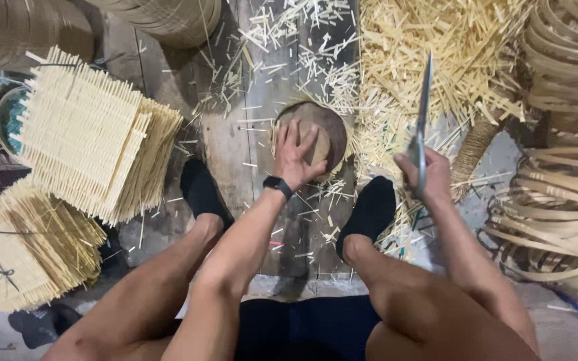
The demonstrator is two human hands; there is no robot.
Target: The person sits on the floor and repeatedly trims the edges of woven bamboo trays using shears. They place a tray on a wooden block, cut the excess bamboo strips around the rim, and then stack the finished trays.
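My left hand (294, 155), a black band on its wrist, lies spread on top of a round wooden block (332, 127) that stands on the plank floor between my feet. My right hand (429, 175) is closed around the handle of a long knife (423, 107), whose blade points up and away, to the right of the block. The knife is clear of the block. Pale bamboo slivers lie scattered around the block.
A heap of cut bamboo sticks (436, 47) lies at the top right. Coiled bamboo strips (563, 200) fill the right edge. Stacks of square woven bamboo mats (81, 134) sit at the left, more below them (21, 247). Black socks cover my feet (369, 207).
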